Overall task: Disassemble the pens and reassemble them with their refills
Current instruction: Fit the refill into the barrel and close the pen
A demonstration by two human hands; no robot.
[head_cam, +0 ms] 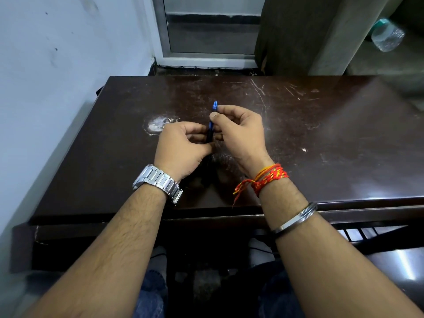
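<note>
A blue pen [210,129] is held nearly upright over the dark brown table [321,138], its blue tip end pointing away from me. My left hand [181,148] grips the lower, darker part of the barrel. My right hand [238,129] pinches the upper part just below the tip with thumb and forefinger. The pen's lower end is hidden behind my left palm. A dark shape on the table below the hands is too dim to tell what it is.
The table top is scratched, with a white worn patch [158,123] just left of my hands. A wall runs along the left side. Beyond the far edge stand a metal-framed door [206,37] and a clear plastic bottle [387,36] at far right.
</note>
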